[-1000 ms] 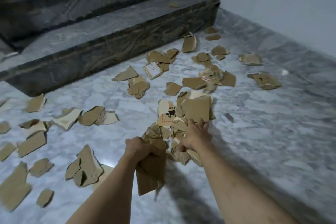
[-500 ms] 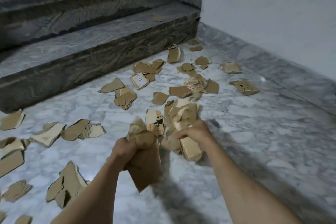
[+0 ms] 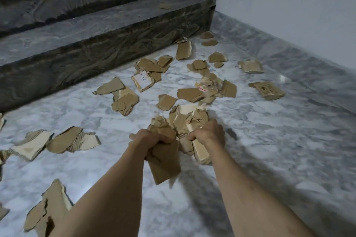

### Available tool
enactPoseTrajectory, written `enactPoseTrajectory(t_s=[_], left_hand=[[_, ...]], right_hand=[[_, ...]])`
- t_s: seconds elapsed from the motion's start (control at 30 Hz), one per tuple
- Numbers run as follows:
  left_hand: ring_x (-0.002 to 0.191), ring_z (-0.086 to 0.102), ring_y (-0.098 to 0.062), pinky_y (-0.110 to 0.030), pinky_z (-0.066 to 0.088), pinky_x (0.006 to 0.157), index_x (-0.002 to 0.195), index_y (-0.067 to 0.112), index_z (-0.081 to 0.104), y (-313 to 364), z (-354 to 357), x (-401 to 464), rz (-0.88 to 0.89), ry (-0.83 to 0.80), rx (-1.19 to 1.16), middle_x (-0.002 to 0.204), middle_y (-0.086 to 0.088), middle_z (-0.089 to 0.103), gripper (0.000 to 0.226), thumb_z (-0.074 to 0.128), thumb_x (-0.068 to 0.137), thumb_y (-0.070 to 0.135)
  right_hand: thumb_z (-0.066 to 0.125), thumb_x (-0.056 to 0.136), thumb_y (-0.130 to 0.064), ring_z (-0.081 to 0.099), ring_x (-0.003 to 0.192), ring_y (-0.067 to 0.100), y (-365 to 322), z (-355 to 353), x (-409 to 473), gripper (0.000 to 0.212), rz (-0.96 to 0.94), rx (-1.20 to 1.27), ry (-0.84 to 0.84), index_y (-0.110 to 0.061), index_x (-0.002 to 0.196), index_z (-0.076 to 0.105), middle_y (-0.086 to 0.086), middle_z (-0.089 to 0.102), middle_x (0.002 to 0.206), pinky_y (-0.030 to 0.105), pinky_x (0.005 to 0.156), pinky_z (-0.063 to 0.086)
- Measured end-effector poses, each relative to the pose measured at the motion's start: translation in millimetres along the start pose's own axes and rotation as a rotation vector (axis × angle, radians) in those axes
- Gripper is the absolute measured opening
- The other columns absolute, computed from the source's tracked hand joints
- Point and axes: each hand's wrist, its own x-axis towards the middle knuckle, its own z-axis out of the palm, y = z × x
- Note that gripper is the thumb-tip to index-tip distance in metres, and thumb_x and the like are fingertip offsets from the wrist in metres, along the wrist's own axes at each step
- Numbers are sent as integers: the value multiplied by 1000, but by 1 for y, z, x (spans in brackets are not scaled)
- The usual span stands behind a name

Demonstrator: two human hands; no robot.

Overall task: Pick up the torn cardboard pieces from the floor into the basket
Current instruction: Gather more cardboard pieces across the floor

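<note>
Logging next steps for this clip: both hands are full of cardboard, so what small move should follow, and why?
Probably turn to find the basket and carry the load there. The left hand and the right hand each grip a full bunch of torn cardboard, no basket is in view, and many pieces on the floor remain.

2 hands [image 3: 152,140], 2 held cardboard bundles [image 3: 185,121], roughly 25 loose pieces [image 3: 194,94], 2 steps [image 3: 107,23].

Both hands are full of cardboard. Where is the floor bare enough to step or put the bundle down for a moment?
Bare marble floor lies right of the right hand, out to the wall. A narrower bare strip runs along the step. Scraps crowd the stretch ahead and the floor left of the left hand.
</note>
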Motion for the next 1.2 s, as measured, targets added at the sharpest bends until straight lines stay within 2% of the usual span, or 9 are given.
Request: enactPoseTrajectory(t_s=[0.1, 0.17, 0.27, 0.4, 0.57, 0.9, 0.97, 1.1, 1.2], left_hand=[[96, 65, -35, -49, 62, 79, 112, 5, 61, 5, 0, -2, 98, -23, -44, 110, -15, 66, 103, 91, 20, 42], [90, 66, -35, -44, 61, 71, 114, 3, 61, 7, 0, -12, 92, -54, -104, 105, -16, 68, 91, 96, 36, 34], [87, 65, -34, -36, 56, 62, 118, 2, 57, 0, 5, -21, 20, -143, -226, 104, -17, 67, 72, 93, 60, 24], [90, 70, -35, -34, 57, 59, 120, 6, 62, -11, 16, -35, 50, -211, -296, 104, -15, 72, 71, 94, 59, 27], [90, 71, -30, -31, 57, 56, 126, 13, 58, 4, 35, -58, 149, -224, -338, 110, -11, 71, 78, 95, 58, 25], [95, 69, -28, -35, 58, 68, 121, 17, 60, 61, 76, -158, 176, -416, -204, 112, -8, 70, 67, 93, 63, 17], [96, 69, -29, -35, 57, 67, 121, 16, 61, 73, 79, -200, 158, -480, -163, 111, -8, 71, 65, 92, 64, 15], [89, 70, -27, -31, 59, 62, 117, 9, 63, 111, 80, -303, 160, -620, -58, 108, -11, 73, 58, 89, 66, 5], [79, 69, -25, -27, 56, 51, 116, 7, 62, 142, 81, -385, 189, -720, 55, 102, -12, 72, 56, 87, 67, 0]], right_hand=[[92, 62, -26, 54, 122, 36, 2, -4, -5, 84, -31, 26, 4, -12, 129, 44, 14, 54, 134, 40, 85, 47], [92, 63, -25, 60, 115, 35, 7, -10, -10, 78, -28, 75, -31, -13, 124, 46, 11, 62, 126, 37, 79, 46], [94, 53, -26, 63, 106, 31, 21, -20, -12, 80, -3, 208, -59, -14, 118, 51, 6, 65, 114, 37, 85, 53], [95, 33, -27, 69, 95, 25, 44, -31, -10, 82, -13, 317, -97, -9, 107, 65, 2, 73, 101, 36, 82, 59], [91, 58, -6, 65, 71, 8, 60, -64, -28, 34, -38, 458, -154, -15, 82, 69, -5, 71, 75, 19, 54, 45], [94, 53, -4, 72, 81, 12, 116, -180, -92, 48, 61, 642, -44, -13, 96, 74, -3, 77, 86, 18, 65, 54], [94, 52, -4, 74, 83, 16, 130, -214, -128, 50, 134, 691, -22, -14, 96, 74, -2, 78, 86, 26, 75, 59], [98, 50, -24, 75, 87, 19, 138, -298, -224, 67, 241, 809, 65, -17, 111, 71, -3, 77, 98, 35, 73, 61], [85, 74, -5, 72, 66, 9, 139, -366, -301, 34, 311, 982, 118, -16, 101, 69, 2, 74, 89, 25, 54, 56]])
